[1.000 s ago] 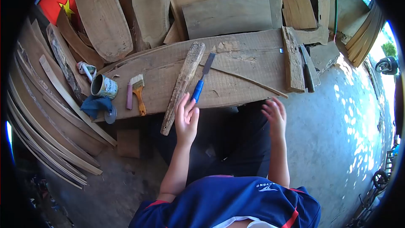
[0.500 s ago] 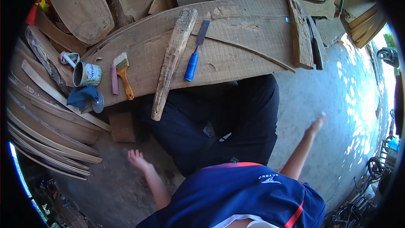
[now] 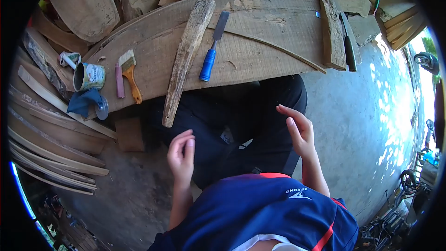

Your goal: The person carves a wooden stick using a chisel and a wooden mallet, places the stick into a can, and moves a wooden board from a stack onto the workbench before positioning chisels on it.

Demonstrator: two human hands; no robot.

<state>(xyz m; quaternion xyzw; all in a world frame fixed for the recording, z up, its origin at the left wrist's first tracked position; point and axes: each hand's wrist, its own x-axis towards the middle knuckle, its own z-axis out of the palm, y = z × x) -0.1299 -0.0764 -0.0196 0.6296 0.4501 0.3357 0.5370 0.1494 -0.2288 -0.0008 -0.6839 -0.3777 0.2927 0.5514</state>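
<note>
My left hand (image 3: 181, 154) hovers over my left knee with nothing in it, fingers slightly curled and thumb apart. Just beyond it is the lower end of a rough wooden stick (image 3: 186, 58), which lies across the plank bench and overhangs its front edge. My right hand (image 3: 299, 131) is above my right knee, empty, with its fingers stretched and thumb apart. A chisel (image 3: 208, 64) with a blue handle rests on the plank (image 3: 260, 67), to the right of the stick. Its blade lies near a thin wooden strip (image 3: 274, 46).
On the plank's left are a paintbrush (image 3: 134, 86), a pink stick (image 3: 120, 81), a tin can (image 3: 91, 76) and a dark blue cloth (image 3: 85, 102) beside a metal disc (image 3: 102, 109). At right, a wood block (image 3: 332, 32) lies beside a knife (image 3: 348, 49). Curved wooden strips (image 3: 60, 151) lie left.
Both hands have swung inward and forward from out at my sides to above my knees. The view has shifted slightly; the things on the plank stay in place.
</note>
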